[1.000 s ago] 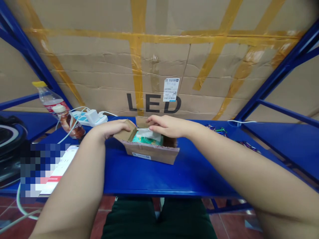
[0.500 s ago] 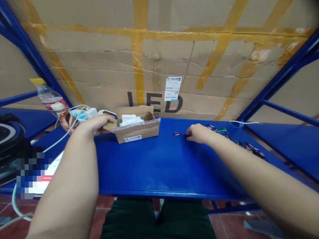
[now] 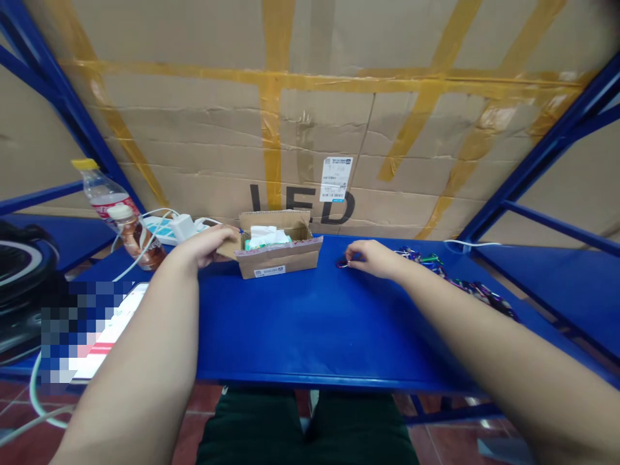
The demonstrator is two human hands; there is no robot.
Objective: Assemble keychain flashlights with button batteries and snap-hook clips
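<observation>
My left hand (image 3: 213, 247) grips the left end flap of a small open cardboard box (image 3: 281, 264), fingers partly hidden behind the flap. White and green packets (image 3: 264, 237) lie inside the box. To the box's right, my right hand (image 3: 363, 257) has its thumb and forefinger pinched at a small carabiner (image 3: 341, 263) on the blue table (image 3: 290, 323). The fingers cover part of the carabiner. Beyond my right wrist lies a pile of coloured carabiners (image 3: 477, 292), with a green one (image 3: 430, 259) among those at its far end.
At the left stand two drink bottles (image 3: 133, 236) beside a power strip with a white plug (image 3: 183, 227) and cables. A phone with a lit screen (image 3: 113, 332) and a black round object (image 3: 24, 290) lie nearer. A large taped carton (image 3: 217, 142) rises behind the table.
My right hand has moved left onto the carabiner, which lay apart from it before. My left hand stays on the box flap. The view has shifted slightly.
</observation>
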